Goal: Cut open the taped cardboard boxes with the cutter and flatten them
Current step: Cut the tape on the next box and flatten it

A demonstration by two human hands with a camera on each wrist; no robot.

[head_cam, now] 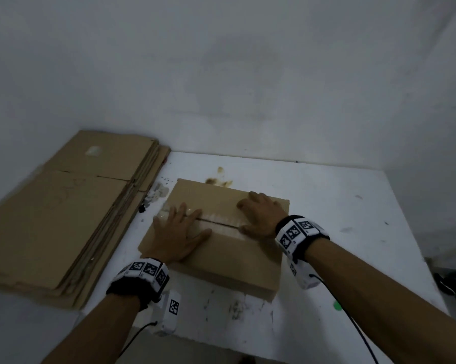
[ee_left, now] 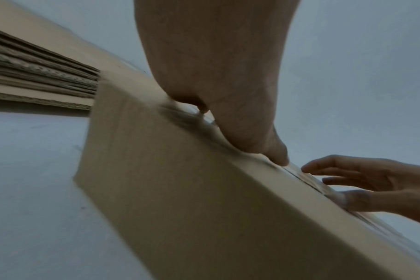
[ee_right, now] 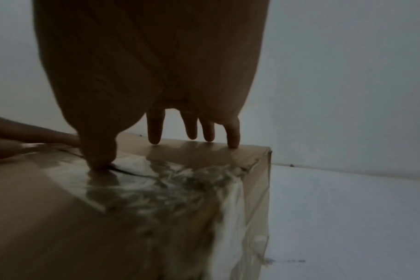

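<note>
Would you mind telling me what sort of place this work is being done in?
Probably a plain packing or storage corner. A stained white table stands against bare white walls, a stack of flattened cardboard lies beside it, and both hands rest on a taped cardboard box.

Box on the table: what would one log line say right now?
box: upright, top seam slit | hands: left, right flat on top | cutter: unseen
</note>
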